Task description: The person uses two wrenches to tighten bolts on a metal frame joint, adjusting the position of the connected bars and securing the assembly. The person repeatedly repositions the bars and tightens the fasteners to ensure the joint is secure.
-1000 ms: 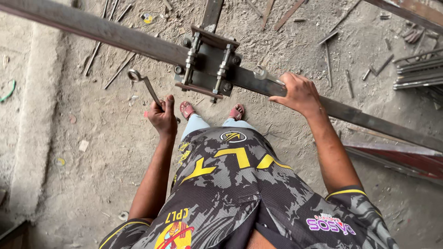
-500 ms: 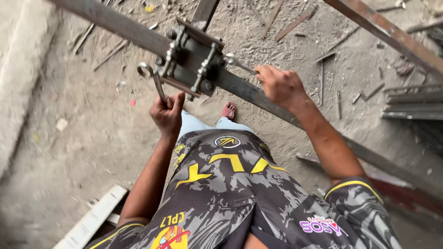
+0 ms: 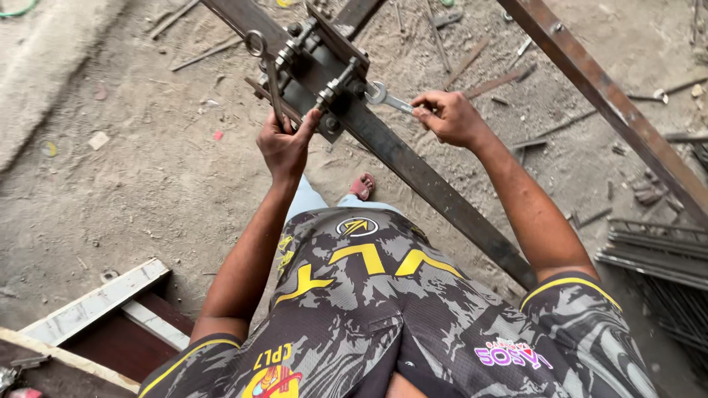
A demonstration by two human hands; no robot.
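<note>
A long steel bar [image 3: 435,195] runs diagonally at waist height, with a bolted metal clamp [image 3: 317,70] fixed on it near the top. My left hand [image 3: 284,144] grips a ring spanner [image 3: 267,70] whose ring end rises beside the clamp's left side. My right hand [image 3: 450,118] holds a second, open-ended spanner [image 3: 387,97] whose jaw sits at a bolt on the clamp's right side. The spanner handles are partly hidden inside my fists.
A second rusty steel bar [image 3: 612,103] crosses the upper right. Metal rods and scrap [image 3: 649,254] lie on the dusty concrete floor at the right. A wooden frame [image 3: 96,306] sits at the lower left. One foot in a sandal [image 3: 361,186] shows below the bar.
My right hand left the bar, took up an open-ended spanner and set it at the clamp. My left hand raised its ring spanner up to the clamp. The camera shifted right.
</note>
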